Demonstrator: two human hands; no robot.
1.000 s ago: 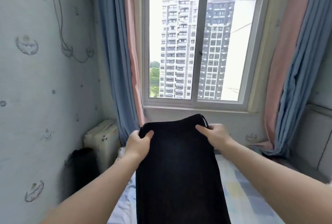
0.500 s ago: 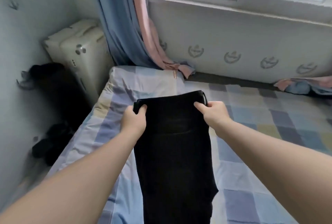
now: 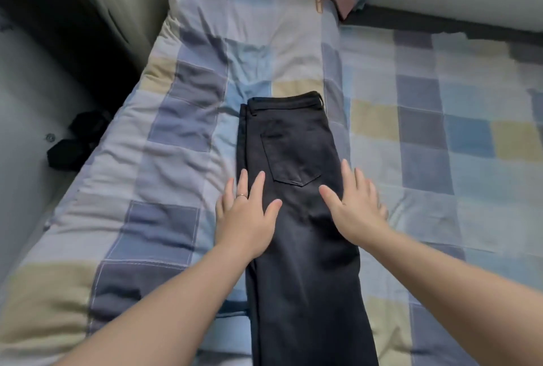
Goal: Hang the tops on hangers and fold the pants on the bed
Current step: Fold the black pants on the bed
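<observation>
From the head view, the black pants (image 3: 296, 189) lie flat on the checked quilt of the bed (image 3: 164, 160). They are doubled lengthwise, with the waistband (image 3: 285, 101) at the far end and a back pocket (image 3: 289, 157) facing up. The legs run toward me and out of the bottom of the frame, so I cannot see the hems.

My left hand (image 3: 246, 218) lies open with spread fingers, straddling the pants' left edge, partly on cloth and partly on quilt. My right hand (image 3: 355, 207) does the same at the right edge. Neither grasps anything; both palms only press down.

I judge this as smoothing before the first cross fold. The quilt is soft and rumpled, so a hard push could drag it and bunch the pants. Uneven pressure from my hands could shear the upper leg off the lower one, leaving the fold crooked. And folding without seeing the hems risks mismatched ends.
</observation>
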